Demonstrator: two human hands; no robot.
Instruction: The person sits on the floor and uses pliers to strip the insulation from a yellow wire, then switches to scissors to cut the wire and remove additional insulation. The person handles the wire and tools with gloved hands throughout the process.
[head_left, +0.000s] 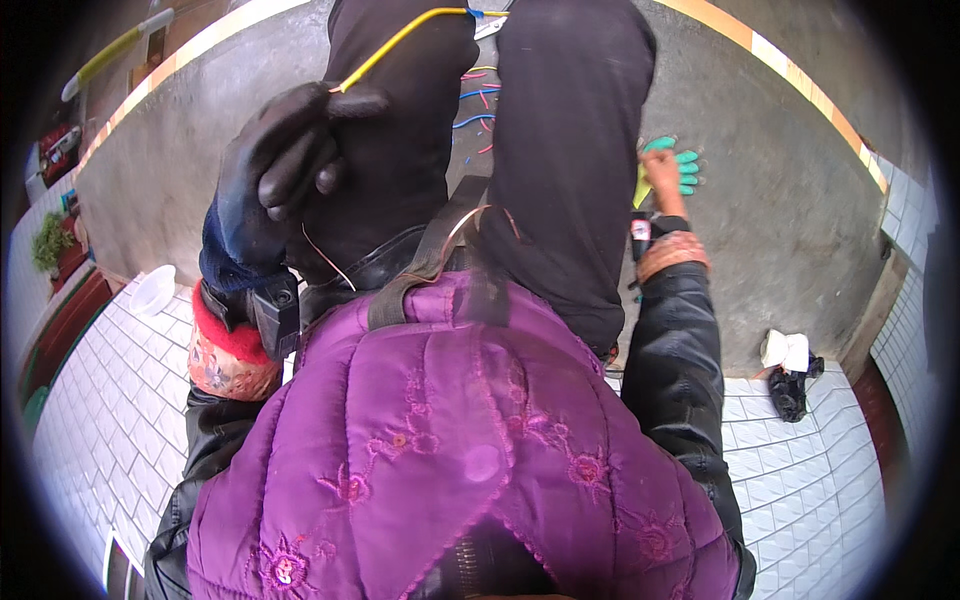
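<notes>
My left hand (296, 154), in a black glove, rests over my left thigh. It pinches a yellow insulated wire (397, 31) near its bared copper end; blue shows farther along the wire. Beside my right thigh, my bare right hand (661, 171) grips a work glove with green fingers (686, 169) on the grey concrete surface. Part of that glove is hidden beneath the hand. Thin bare copper strands (463, 229) lie on my lap. Between my knees a metal tool (491, 28) is partly visible, too covered to name.
Short blue wire pieces (474, 120) and pink ones lie on the concrete (757, 225) between my legs. A white plastic basin (153, 291) stands on the tiles at left. White and black bundled items (787, 375) lie at right. A potted plant (51, 241) stands far left.
</notes>
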